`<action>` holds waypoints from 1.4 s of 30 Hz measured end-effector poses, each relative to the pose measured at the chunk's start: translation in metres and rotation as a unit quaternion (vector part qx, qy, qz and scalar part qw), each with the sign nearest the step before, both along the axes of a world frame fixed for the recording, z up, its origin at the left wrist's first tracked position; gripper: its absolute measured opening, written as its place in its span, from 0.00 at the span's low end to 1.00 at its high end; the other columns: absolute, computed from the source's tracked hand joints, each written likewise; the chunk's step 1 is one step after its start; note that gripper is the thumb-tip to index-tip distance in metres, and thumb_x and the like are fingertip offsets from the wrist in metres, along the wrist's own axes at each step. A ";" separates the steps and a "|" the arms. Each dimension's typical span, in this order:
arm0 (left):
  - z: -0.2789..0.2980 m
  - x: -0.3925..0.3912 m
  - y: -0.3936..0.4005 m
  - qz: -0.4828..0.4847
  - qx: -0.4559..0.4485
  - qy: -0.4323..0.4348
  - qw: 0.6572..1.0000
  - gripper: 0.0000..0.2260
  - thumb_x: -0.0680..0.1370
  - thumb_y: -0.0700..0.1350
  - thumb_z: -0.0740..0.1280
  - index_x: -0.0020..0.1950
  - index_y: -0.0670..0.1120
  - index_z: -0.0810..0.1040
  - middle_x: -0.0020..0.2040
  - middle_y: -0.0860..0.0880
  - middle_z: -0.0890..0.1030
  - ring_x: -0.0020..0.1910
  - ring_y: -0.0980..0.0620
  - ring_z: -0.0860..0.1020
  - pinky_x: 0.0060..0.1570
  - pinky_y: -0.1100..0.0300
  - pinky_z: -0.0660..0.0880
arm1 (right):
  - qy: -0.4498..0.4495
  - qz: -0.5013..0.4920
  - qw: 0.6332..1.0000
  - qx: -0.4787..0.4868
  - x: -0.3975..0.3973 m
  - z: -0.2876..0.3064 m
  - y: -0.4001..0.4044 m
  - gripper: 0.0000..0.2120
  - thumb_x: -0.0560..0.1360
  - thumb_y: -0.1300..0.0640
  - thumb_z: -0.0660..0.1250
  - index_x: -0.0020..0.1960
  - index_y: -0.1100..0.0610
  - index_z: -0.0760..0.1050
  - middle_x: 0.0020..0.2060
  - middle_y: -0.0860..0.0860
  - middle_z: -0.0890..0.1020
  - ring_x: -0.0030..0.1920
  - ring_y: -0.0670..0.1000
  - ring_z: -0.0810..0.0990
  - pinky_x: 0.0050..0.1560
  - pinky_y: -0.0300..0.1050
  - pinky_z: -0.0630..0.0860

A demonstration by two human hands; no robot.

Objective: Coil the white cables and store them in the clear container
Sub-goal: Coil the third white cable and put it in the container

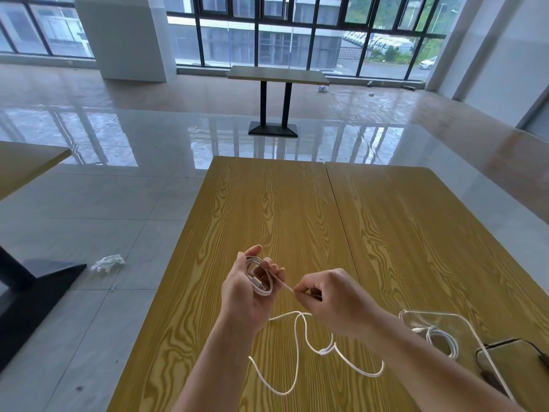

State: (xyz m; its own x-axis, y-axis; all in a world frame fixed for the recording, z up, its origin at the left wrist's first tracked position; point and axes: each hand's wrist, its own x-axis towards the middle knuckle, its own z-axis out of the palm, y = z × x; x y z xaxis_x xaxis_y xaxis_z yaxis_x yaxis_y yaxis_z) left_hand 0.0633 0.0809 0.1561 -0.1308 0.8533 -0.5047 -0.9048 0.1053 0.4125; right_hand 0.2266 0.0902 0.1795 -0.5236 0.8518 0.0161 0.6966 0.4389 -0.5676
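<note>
Head view: the left hand [248,288] holds a small coil of white cable [261,278]. The right hand [329,301] pinches the strand beside it. The loose tail [300,349] lies on the bench [267,203] below; the clear container [463,337] sits right.

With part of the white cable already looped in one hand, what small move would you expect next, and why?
Probably the right hand brings the strand it pinches round the left hand, adding another loop. The left hand already holds a small coil, while much of the white cable lies loose on the wooden table. The clear container, to the right, already holds one coiled cable.
</note>
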 end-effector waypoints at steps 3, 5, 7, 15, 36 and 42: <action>-0.007 -0.007 0.002 0.024 -0.016 -0.005 1.000 0.16 0.85 0.51 0.54 0.54 0.42 0.75 0.36 0.45 0.72 0.32 0.51 0.70 0.35 0.58 0.71 | -0.006 0.032 0.999 -0.029 -0.003 -0.002 -0.006 0.08 0.79 0.56 0.67 0.47 0.57 0.84 0.30 0.45 0.80 0.28 0.41 0.76 0.30 0.33 0.70; -0.011 -0.016 0.004 0.040 -0.026 0.010 0.999 0.16 0.85 0.51 0.53 0.53 0.42 0.75 0.36 0.46 0.70 0.32 0.52 0.68 0.34 0.59 0.68 | -0.010 0.054 0.997 -0.054 -0.003 -0.001 -0.009 0.09 0.80 0.58 0.66 0.47 0.59 0.84 0.28 0.43 0.77 0.27 0.39 0.75 0.29 0.32 0.69; -0.016 -0.028 0.006 0.057 -0.035 0.026 0.997 0.16 0.85 0.51 0.52 0.53 0.43 0.75 0.36 0.46 0.70 0.32 0.52 0.67 0.34 0.59 0.67 | -0.015 0.069 0.995 -0.076 -0.002 0.002 -0.011 0.10 0.80 0.57 0.65 0.47 0.59 0.83 0.29 0.47 0.79 0.25 0.41 0.74 0.28 0.34 0.70; -0.023 -0.042 0.014 0.047 -0.067 0.136 0.987 0.16 0.85 0.50 0.53 0.53 0.43 0.77 0.36 0.47 0.70 0.32 0.53 0.68 0.34 0.59 0.69 | -0.006 0.119 0.990 -0.077 -0.007 0.017 -0.016 0.10 0.80 0.56 0.65 0.47 0.57 0.84 0.30 0.48 0.81 0.30 0.48 0.78 0.32 0.38 0.76; 0.001 -0.016 -0.014 -0.378 0.097 0.317 0.865 0.33 0.76 0.69 0.51 0.61 0.45 0.78 0.39 0.48 0.78 0.32 0.54 0.70 0.26 0.63 0.62 | 0.121 -0.004 0.991 -0.050 -0.012 0.031 0.005 0.06 0.77 0.53 0.72 0.43 0.54 0.83 0.26 0.37 0.78 0.26 0.39 0.74 0.29 0.31 0.69; 0.010 -0.017 -0.021 -0.447 0.165 0.375 0.795 0.28 0.75 0.70 0.59 0.48 0.45 0.78 0.38 0.47 0.77 0.32 0.55 0.71 0.27 0.62 0.67 | 0.139 -0.025 0.987 -0.071 -0.010 0.028 0.009 0.09 0.73 0.51 0.75 0.39 0.55 0.82 0.25 0.42 0.78 0.26 0.40 0.73 0.29 0.33 0.70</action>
State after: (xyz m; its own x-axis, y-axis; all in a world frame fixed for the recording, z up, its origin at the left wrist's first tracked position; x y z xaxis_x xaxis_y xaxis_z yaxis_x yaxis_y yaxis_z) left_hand 0.0463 0.0601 0.1660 0.4438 0.8444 -0.2999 -0.0149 0.3416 0.9397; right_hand 0.2170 0.0990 0.2079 -0.4730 0.8805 0.0309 0.5243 0.3095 -0.7933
